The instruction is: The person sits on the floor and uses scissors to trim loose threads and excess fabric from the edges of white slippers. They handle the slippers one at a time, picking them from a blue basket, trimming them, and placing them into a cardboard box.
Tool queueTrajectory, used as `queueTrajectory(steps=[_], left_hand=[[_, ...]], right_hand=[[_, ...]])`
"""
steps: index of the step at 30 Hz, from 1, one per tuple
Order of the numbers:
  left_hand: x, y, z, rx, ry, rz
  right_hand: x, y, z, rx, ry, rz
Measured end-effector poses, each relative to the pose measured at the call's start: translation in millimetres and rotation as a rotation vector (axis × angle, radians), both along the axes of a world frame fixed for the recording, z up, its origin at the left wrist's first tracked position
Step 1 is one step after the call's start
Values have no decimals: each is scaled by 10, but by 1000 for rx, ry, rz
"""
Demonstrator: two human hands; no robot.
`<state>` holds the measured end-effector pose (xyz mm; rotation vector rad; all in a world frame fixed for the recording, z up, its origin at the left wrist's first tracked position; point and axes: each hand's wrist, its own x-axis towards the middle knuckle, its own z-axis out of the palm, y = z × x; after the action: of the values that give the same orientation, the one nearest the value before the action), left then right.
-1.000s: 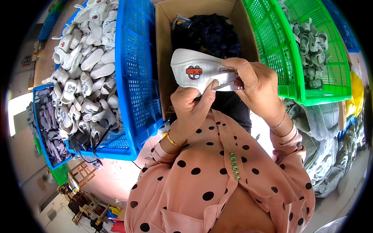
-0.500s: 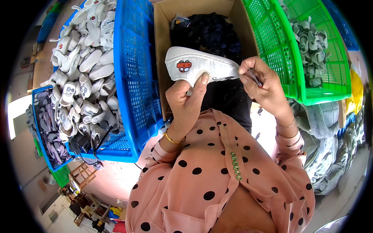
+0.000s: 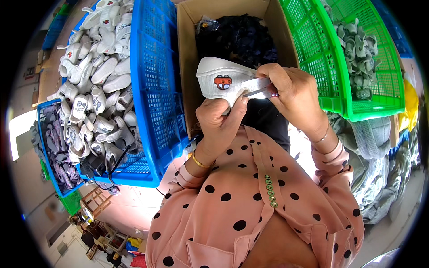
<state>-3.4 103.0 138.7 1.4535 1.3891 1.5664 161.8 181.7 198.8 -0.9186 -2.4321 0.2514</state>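
You had 1 white shoe upper (image 3: 223,82) w/ a red-orange patch, both hands closed on it: left hand (image 3: 220,120) under, right hand (image 3: 292,91) pinching its end. Behind the grip: 1 cardboard box (image 3: 185,67) of dark pieces. Left of it, 2 blue crates (image 3: 154,102) of white & grey uppers. Right, 1 green crate (image 3: 321,58) w/ grey parts.

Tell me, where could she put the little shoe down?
Room shows at the blue crate's near end, on bare mesh beside the white shoe uppers. The cardboard box is packed with dark pieces. The green crate holds grey pieces deeper in.
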Motion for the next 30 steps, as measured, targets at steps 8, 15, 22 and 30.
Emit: queueTrajectory(steps=[8, 15, 22, 30], left_hand=[[16, 56, -1, -99, -217, 53], [-107, 120, -11, -182, -579, 8], [-138, 237, -31, -306, -996, -116], [-202, 226, -14, -415, -1126, -47]], right_hand=[[234, 44, 155, -1352, 774, 82], [390, -45, -222, -685, 656, -280], [233, -212, -125, -290, 301, -372], [705, 491, -399, -346, 525, -594]])
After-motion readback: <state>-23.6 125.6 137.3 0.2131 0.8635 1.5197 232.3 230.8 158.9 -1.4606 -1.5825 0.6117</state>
